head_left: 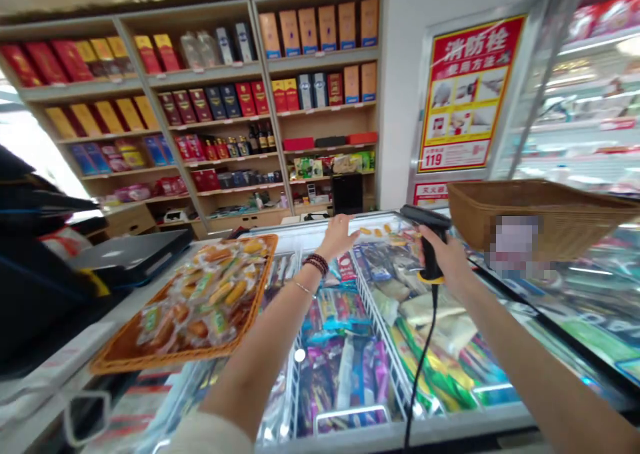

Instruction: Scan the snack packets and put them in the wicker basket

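Note:
My right hand (453,257) is wrapped round the handle of a black barcode scanner (431,247), whose cable hangs down over the glass-topped freezer. My left hand (339,237), with a beaded bracelet (317,263) at the wrist, reaches forward above the freezer's far edge. Its fingers are partly bent, and whether they hold anything is too small to tell. Under both arms lie colourful packets of frozen goods (345,314) in white wire baskets. Left of my left arm an orange wicker tray (170,359) holds several wrapped snacks.
A brown basket (580,207) stands at the right. Shelves (225,71) with boxes and bottles line the back wall. A red and yellow poster (470,94) hangs near them. A flat black device (135,254) sits at the left.

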Demonstrator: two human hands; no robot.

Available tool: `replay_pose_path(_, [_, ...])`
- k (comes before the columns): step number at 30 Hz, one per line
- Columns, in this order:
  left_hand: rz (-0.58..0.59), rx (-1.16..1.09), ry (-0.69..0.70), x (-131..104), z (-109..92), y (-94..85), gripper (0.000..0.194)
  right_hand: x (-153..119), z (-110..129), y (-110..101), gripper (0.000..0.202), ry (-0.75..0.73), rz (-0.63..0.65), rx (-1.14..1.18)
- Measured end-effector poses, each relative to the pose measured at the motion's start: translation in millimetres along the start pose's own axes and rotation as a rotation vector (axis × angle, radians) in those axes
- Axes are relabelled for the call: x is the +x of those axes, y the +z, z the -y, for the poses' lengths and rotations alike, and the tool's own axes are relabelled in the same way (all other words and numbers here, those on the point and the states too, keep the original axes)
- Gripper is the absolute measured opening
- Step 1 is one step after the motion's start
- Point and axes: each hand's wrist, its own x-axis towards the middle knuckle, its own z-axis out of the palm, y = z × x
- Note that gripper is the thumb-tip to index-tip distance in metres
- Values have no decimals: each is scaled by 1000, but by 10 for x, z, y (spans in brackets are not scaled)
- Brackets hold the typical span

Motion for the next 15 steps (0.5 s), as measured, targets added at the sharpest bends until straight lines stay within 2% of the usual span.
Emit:
replay_pose_path(2, [80, -60, 8, 179, -320, 559, 50, 36, -132, -323, 67, 10, -96, 11])
replay_pose_path(4, [147, -81, -55, 331, -612, 1048, 49, 42, -292, -580, 71, 30, -184, -9])
replay_pose_path(7, [184, -86, -79, 536, -904, 1559, 46, 36, -502, -814, 75, 42, -301, -43])
replay_pose_path(10, [184, -74, -117, 681, -973, 1806, 49, 37, -594, -885, 77, 24, -355, -31])
replay_pose_path(12, [194, -66, -144, 700, -934, 1878, 55, 34, -593, -870, 77, 21, -351, -21])
replay_pose_path(15, [212, -58, -153, 591, -849, 1909, 61, 5, -562, -801, 77, 31, -337, -19])
